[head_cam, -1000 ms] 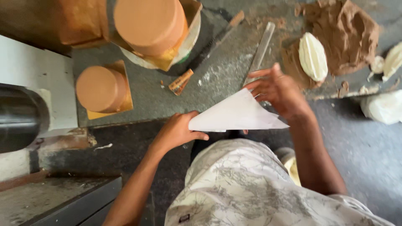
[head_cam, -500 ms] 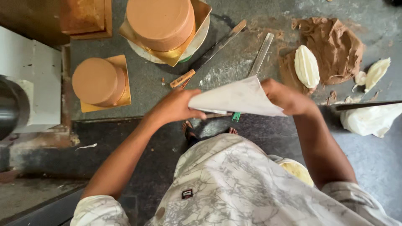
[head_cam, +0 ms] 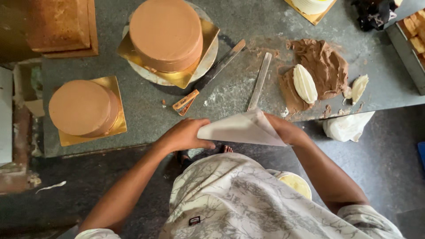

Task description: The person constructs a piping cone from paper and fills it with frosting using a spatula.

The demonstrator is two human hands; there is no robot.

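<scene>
My left hand (head_cam: 183, 135) grips the pointed left end of a white paper sheet (head_cam: 239, 129) rolled into a cone shape. My right hand (head_cam: 285, 130) holds the wide right end, partly hidden under the paper. Both hands hover at the front edge of the grey stone counter (head_cam: 146, 113). Just beyond the paper lies a long metal spatula (head_cam: 260, 81). To its right sits a mound of brown cream (head_cam: 321, 66) with a lump of white cream (head_cam: 304, 83) on it.
Two round brown-frosted cakes stand on gold boards, one (head_cam: 166, 34) on a turntable at the back, one (head_cam: 83, 107) at the left. A palette knife (head_cam: 211, 75) lies between them and the spatula. A white bag (head_cam: 347, 126) hangs off the counter edge at right.
The view has shifted so the counter sits higher and closer. My hands have drawn nearer together around the paper, which now looks more tightly rolled than a second ago.
</scene>
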